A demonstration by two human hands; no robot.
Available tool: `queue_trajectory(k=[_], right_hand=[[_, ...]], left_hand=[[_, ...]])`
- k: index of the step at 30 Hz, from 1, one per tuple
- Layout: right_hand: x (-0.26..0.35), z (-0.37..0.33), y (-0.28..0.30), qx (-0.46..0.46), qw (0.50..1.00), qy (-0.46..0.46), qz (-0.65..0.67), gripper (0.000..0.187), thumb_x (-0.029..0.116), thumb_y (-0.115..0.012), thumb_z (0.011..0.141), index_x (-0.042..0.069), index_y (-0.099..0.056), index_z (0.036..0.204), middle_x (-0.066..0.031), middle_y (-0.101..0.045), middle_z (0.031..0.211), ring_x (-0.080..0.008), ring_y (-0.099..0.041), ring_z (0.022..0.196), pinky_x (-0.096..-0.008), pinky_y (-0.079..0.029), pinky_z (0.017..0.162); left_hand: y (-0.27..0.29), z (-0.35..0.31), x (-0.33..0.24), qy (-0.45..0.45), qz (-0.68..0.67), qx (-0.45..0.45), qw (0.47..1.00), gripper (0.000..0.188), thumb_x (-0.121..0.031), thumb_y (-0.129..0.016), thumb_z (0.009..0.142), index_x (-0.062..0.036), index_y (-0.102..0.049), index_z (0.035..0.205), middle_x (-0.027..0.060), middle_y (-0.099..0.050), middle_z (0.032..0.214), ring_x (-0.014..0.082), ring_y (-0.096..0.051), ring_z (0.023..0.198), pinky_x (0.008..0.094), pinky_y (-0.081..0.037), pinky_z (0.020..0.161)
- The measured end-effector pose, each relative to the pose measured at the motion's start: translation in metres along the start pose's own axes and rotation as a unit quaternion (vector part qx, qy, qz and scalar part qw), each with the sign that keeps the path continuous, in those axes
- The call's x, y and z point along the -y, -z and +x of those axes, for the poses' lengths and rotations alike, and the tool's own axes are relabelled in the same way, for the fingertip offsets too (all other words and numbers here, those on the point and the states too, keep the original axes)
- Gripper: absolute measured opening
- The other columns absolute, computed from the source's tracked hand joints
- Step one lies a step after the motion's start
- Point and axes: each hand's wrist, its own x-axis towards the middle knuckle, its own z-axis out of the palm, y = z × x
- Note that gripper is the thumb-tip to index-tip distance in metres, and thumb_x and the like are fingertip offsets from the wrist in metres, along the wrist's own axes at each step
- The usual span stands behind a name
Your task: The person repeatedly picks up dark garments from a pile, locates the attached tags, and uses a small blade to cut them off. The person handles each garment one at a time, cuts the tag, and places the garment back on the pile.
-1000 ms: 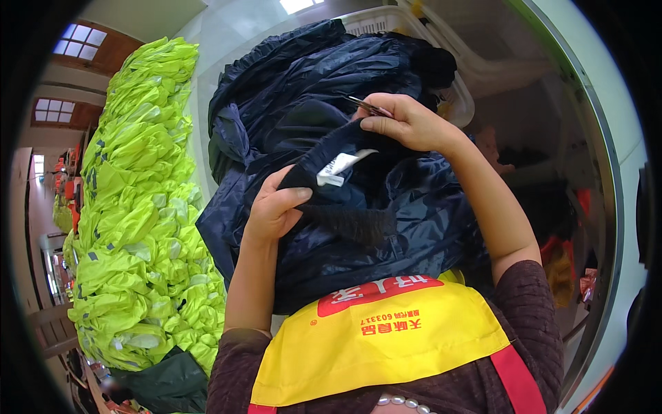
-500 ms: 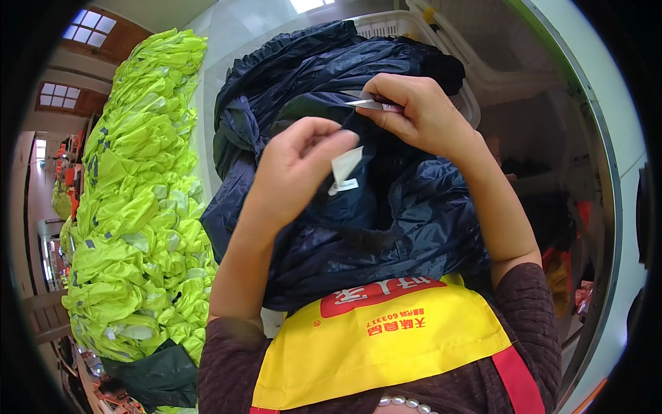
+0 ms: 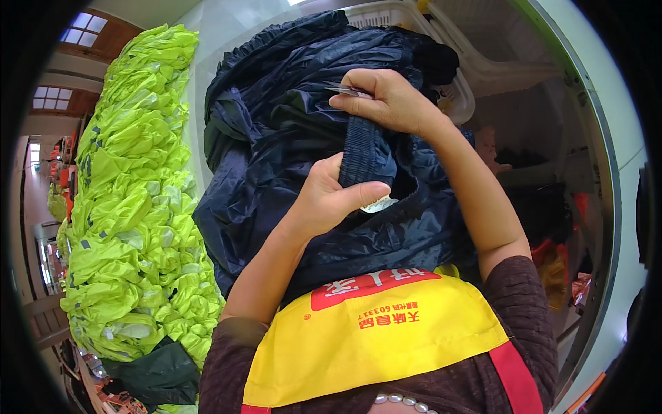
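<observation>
A dark navy garment [image 3: 279, 155] of thin, shiny cloth lies bunched up before me. Its gathered elastic waistband [image 3: 364, 148] runs between my two hands. My left hand [image 3: 324, 200] is closed on the near end of the band, thumb pressed over it, and a white label [image 3: 379, 205] peeks out beneath the thumb. Thread snips [image 3: 350, 90] sit in my closed right hand [image 3: 393, 103], their metal blades pointing left. That same hand is at the far end of the band; whether its fingers pinch the cloth is hidden.
More navy cloth [image 3: 303, 48] is heaped behind, beside a white plastic basket [image 3: 386, 14]. A long pile of fluorescent yellow-green garments [image 3: 138, 193] runs down the left side. Dark green cloth [image 3: 155, 372] lies at that pile's near end.
My left hand has moved right and down and now grips the waistband, which has come up between my hands. The label, earlier in plain view, is mostly covered. My right hand has shifted slightly left.
</observation>
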Motion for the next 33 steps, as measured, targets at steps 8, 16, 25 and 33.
queue_trajectory(k=[8, 16, 25, 33], right_hand=[[-0.029, -0.021, -0.038, 0.067, 0.944, -0.097, 0.309, 0.023, 0.026, -0.058, 0.09, 0.004, -0.06, 0.084, 0.0022, -0.056, 0.074, -0.006, -0.05, 0.069, -0.0221, -0.042, 0.064], [-0.04, -0.045, -0.049, 0.068, 0.853, -0.205, 0.476, 0.018, 0.022, -0.057, 0.09, 0.004, -0.06, 0.093, 0.002, -0.058, 0.083, -0.0055, -0.054, 0.077, -0.0213, -0.045, 0.071], [0.006, -0.061, -0.01, 0.01, 0.881, -0.178, 0.439, 0.036, 0.028, -0.062, 0.083, 0.002, -0.063, 0.108, 0.0058, -0.052, 0.065, -0.0018, -0.041, 0.053, -0.016, -0.03, 0.048], [0.016, -0.059, -0.029, -0.052, 0.919, -0.085, 0.382, 0.024, 0.019, -0.071, 0.078, 0.0, -0.069, 0.091, -0.0114, -0.068, 0.094, -0.0146, -0.064, 0.083, -0.0245, -0.049, 0.077]], left_hand=[[-0.013, 0.003, -0.004, -0.157, 0.268, -0.115, 0.943, 0.02, -0.018, -0.064, 0.085, 0.0, -0.062, 0.094, 0.0101, -0.055, 0.091, 0.0191, -0.053, 0.085, 0.0291, -0.043, 0.075], [-0.005, 0.006, -0.004, -0.27, 0.463, -0.178, 0.825, 0.02, -0.018, -0.063, 0.085, -0.0019, -0.067, 0.096, 0.0129, -0.048, 0.108, 0.028, -0.04, 0.108, 0.0396, -0.035, 0.087], [0.007, 0.015, 0.009, -0.196, 0.259, -0.065, 0.943, 0.014, -0.01, -0.066, 0.082, 0.0008, -0.063, 0.09, 0.0067, -0.057, 0.081, 0.0177, -0.056, 0.074, 0.0269, -0.044, 0.067], [-0.002, 0.018, 0.016, -0.2, 0.253, -0.084, 0.943, 0.018, -0.009, -0.069, 0.078, 0.0065, -0.061, 0.083, 0.0176, -0.059, 0.085, 0.0257, -0.06, 0.076, 0.0316, -0.048, 0.065]])
